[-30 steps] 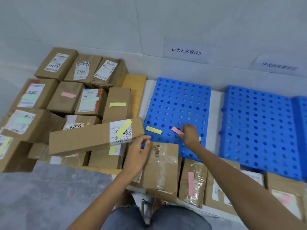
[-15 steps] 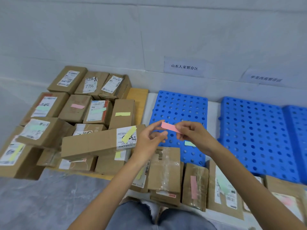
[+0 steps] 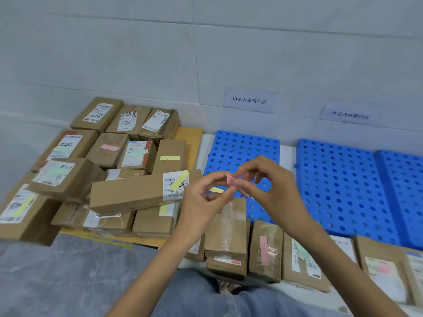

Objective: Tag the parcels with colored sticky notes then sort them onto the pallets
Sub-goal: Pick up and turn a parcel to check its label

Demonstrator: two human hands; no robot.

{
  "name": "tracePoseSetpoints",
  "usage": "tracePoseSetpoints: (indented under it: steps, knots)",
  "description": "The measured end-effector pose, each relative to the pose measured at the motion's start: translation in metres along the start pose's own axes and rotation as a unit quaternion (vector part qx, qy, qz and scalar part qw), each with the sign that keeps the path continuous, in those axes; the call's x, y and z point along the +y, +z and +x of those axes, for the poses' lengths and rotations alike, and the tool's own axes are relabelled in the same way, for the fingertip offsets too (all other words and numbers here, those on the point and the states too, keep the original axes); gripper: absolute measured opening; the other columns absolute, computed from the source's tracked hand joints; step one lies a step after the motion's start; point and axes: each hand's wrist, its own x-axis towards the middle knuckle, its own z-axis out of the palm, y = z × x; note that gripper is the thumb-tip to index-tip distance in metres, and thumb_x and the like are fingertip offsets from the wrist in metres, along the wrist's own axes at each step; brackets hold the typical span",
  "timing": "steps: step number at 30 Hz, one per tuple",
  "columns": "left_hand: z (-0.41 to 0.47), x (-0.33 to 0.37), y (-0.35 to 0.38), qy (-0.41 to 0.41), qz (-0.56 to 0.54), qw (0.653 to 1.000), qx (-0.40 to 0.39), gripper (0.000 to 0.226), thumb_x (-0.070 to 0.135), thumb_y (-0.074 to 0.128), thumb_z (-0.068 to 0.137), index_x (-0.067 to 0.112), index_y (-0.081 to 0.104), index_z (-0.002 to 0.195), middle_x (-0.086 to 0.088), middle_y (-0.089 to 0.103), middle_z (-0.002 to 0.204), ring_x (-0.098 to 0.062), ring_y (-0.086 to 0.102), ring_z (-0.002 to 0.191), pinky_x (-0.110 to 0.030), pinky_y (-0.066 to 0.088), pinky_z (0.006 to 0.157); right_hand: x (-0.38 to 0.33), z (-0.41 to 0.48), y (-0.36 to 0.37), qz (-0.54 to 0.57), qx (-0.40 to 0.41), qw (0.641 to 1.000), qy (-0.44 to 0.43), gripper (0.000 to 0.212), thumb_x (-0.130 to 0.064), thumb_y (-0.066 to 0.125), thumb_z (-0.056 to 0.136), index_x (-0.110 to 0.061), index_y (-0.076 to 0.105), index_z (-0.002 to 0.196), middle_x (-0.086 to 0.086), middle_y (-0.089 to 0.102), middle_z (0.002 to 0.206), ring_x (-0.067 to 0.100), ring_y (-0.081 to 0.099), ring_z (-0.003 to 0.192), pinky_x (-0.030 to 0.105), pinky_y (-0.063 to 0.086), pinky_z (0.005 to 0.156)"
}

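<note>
At the left, tagged parcels (image 3: 107, 170) are crowding the wooden pallet (image 3: 191, 143), and the long box (image 3: 137, 194) is lying across the heap with its right end overhanging. A careless sweep of the forearm could be tipping it off.

In the middle, the left hand (image 3: 203, 200) and right hand (image 3: 272, 188) are meeting over the near edge of the blue pallet (image 3: 242, 147). Both are pinching the pink sticky note (image 3: 235, 185) between thumb and forefinger, the other fingers loosely curled. The note is looking bent, so the adhesive could be folding onto itself or catching a fingertip. A yellow note (image 3: 216, 190) is lying just below the hands.

Directly beneath is standing the taped parcel (image 3: 226, 232), seemingly untagged.

To the right, the second blue pallet (image 3: 343, 184) is lying bare, offering open room; more parcels (image 3: 304, 259) are lining its near edge.
</note>
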Motion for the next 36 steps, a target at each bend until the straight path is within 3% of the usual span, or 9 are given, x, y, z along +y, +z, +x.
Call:
tracePoseSetpoints:
  steps: [3,8,15,19,23,26,29,33,36]
  knots:
    - [-0.009,0.000,-0.002,-0.003,-0.003,1.000,0.014,0.020,0.002,0.069,0.083,0.016,0.070,0.097,0.004,0.073,0.095,-0.013,0.071,0.080,-0.026,0.058,0.065,-0.005,-0.004,0.009,0.026,-0.029,0.999,0.011,0.013,-0.023,0.075,0.078,-0.023,0.064,0.085,-0.008,0.064,0.077,0.015,0.058,0.075,0.023,0.047,0.070]
    - [-0.017,0.003,-0.007,-0.013,-0.024,0.999,0.026,0.019,0.004,0.071,0.080,0.016,0.071,0.095,0.000,0.074,0.098,-0.020,0.072,0.083,-0.043,0.060,0.071,-0.009,-0.005,0.009,0.076,-0.053,0.995,0.030,0.015,-0.031,0.073,0.073,-0.020,0.067,0.082,-0.005,0.067,0.075,0.014,0.062,0.070,0.033,0.054,0.071]
    - [-0.023,0.007,-0.011,0.005,-0.022,0.999,0.027,0.027,-0.001,0.071,0.079,0.021,0.072,0.095,0.001,0.075,0.094,-0.019,0.072,0.082,-0.031,0.060,0.068,-0.010,0.001,0.008,0.076,-0.083,0.993,0.034,0.014,-0.035,0.071,0.070,-0.024,0.069,0.078,-0.005,0.069,0.076,0.016,0.067,0.076,0.036,0.056,0.078]
    - [-0.022,0.005,-0.011,0.009,-0.027,0.999,0.021,0.021,0.004,0.069,0.083,0.009,0.071,0.103,-0.007,0.074,0.097,-0.022,0.071,0.087,-0.033,0.059,0.070,-0.008,0.000,0.010,0.079,-0.071,0.994,0.029,0.014,-0.035,0.070,0.073,-0.025,0.069,0.082,-0.007,0.067,0.080,0.015,0.065,0.080,0.032,0.055,0.077]
    - [-0.013,0.008,-0.013,-0.096,-0.118,0.988,-0.034,0.025,0.020,0.061,0.083,0.008,0.069,0.103,-0.002,0.073,0.089,-0.017,0.069,0.085,-0.029,0.057,0.070,-0.002,-0.001,0.009,0.064,-0.040,0.996,0.041,0.021,-0.035,0.068,0.077,-0.031,0.062,0.097,-0.003,0.059,0.093,0.014,0.057,0.083,0.027,0.052,0.074]
    - [-0.007,0.008,-0.017,-0.195,-0.212,0.949,-0.127,0.022,0.024,0.056,0.092,0.007,0.071,0.090,-0.004,0.065,0.076,-0.015,0.062,0.073,-0.028,0.055,0.069,0.002,0.001,0.002,0.048,-0.109,0.992,0.030,0.033,-0.030,0.065,0.083,-0.028,0.063,0.116,-0.004,0.057,0.102,0.016,0.056,0.092,0.027,0.051,0.078]
    - [-0.004,0.010,-0.017,-0.238,-0.233,0.929,-0.160,0.030,0.027,0.050,0.092,0.005,0.068,0.082,-0.006,0.061,0.072,-0.015,0.058,0.066,-0.026,0.054,0.065,0.005,0.003,-0.001,0.024,-0.154,0.987,0.023,0.020,-0.020,0.069,0.085,-0.025,0.068,0.105,-0.006,0.063,0.098,0.017,0.057,0.092,0.028,0.051,0.077]
    - [0.001,0.013,-0.013,-0.209,-0.172,0.949,-0.161,0.028,0.023,0.048,0.095,0.009,0.072,0.094,-0.007,0.062,0.079,-0.014,0.055,0.067,-0.026,0.054,0.065,0.007,0.002,-0.003,0.101,-0.075,0.985,0.116,0.009,-0.007,0.069,0.084,-0.014,0.065,0.087,-0.006,0.067,0.080,0.014,0.064,0.078,0.027,0.053,0.069]
    - [0.000,0.009,-0.003,-0.147,-0.066,0.982,-0.097,0.015,0.009,0.060,0.090,0.009,0.067,0.103,-0.008,0.069,0.083,-0.014,0.062,0.067,-0.029,0.058,0.066,0.009,0.001,-0.004,0.151,-0.009,0.975,0.163,0.009,-0.004,0.068,0.084,-0.009,0.062,0.088,0.005,0.067,0.076,0.016,0.066,0.070,0.022,0.053,0.066]
